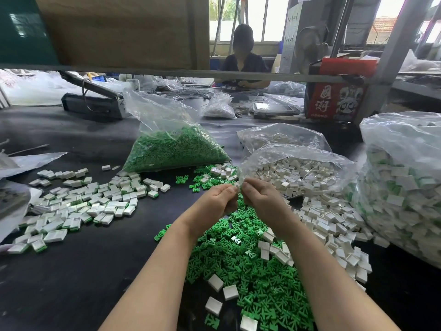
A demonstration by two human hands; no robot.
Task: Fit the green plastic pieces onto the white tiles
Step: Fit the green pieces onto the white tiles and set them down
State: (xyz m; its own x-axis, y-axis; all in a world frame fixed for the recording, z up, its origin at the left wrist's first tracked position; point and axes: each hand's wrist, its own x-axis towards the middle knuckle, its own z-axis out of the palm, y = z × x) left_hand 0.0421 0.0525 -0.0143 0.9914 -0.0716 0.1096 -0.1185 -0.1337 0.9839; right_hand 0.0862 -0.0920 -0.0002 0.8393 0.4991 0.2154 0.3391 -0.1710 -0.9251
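My left hand and my right hand meet fingertip to fingertip above the dark table, fingers curled. Between the tips they pinch a small white tile, mostly hidden; I cannot tell whether a green piece is on it. Below my wrists lies a heap of loose green plastic pieces with a few white tiles on it. More loose white tiles spread to the right. Tiles fitted with green pieces lie in a spread at the left.
A clear bag of green pieces stands behind the hands. An open bag of white tiles sits right of it, and a large bag of fitted tiles at the far right. A person sits across the table. A red box stands behind.
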